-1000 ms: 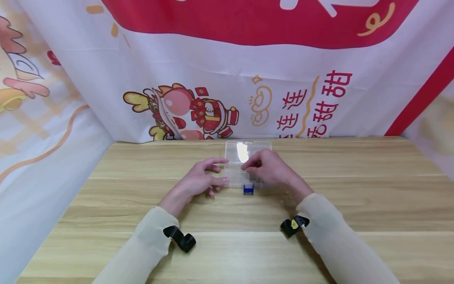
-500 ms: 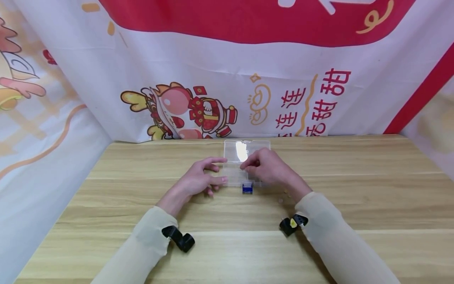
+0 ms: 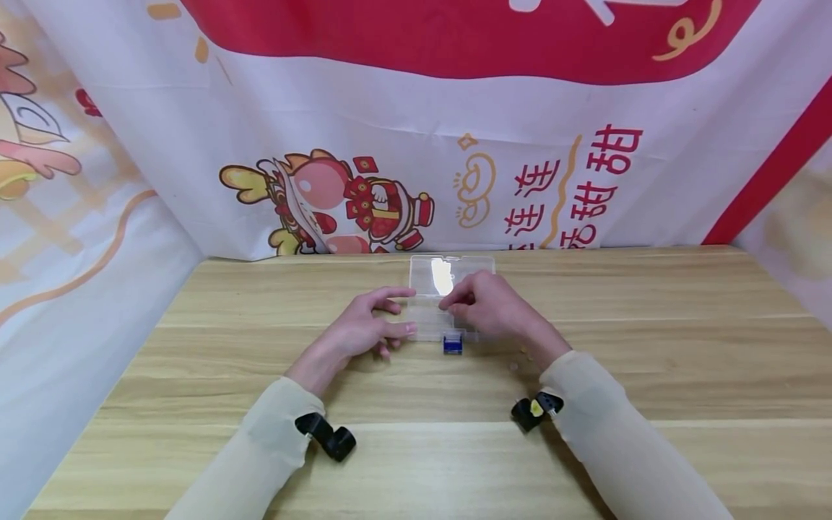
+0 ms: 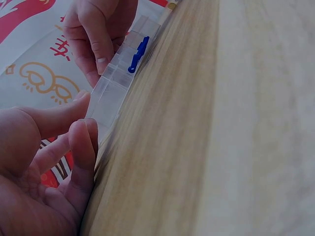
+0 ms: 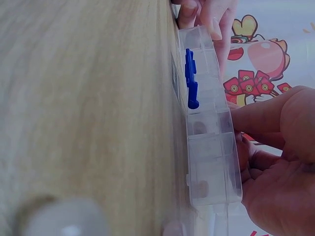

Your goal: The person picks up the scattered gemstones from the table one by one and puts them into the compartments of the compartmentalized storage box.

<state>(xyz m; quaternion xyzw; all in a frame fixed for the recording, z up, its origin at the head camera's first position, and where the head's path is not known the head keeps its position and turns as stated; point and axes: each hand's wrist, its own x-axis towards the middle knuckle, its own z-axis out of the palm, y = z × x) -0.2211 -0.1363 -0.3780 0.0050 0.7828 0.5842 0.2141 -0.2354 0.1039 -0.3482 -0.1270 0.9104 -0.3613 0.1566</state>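
A clear plastic compartment box (image 3: pixel 429 328) stands on the table, its lid (image 3: pixel 422 274) tipped open towards the back. A blue plastic latch-like piece (image 5: pixel 191 81) sits at its front edge. My left hand (image 3: pixel 360 325) touches the box's left end, thumb and fingers spread along it. My right hand (image 3: pixel 490 307) reaches over the box from the right, thumb and index finger close together at a compartment in the middle. I cannot tell whether these fingertips hold something. In the right wrist view the near compartments (image 5: pixel 211 177) show through the clear wall.
Several tiny yellowish and clear bits (image 3: pixel 513 366) lie on the wooden table (image 3: pixel 416 462) by my right wrist. A printed cloth (image 3: pixel 390 108) hangs along the table's back edge, close behind the lid. Each sleeve carries a black wrist camera (image 3: pixel 339 442).
The view has shifted very slightly. Both hands keep their places at the box, and the box and the blue piece stay as they were.
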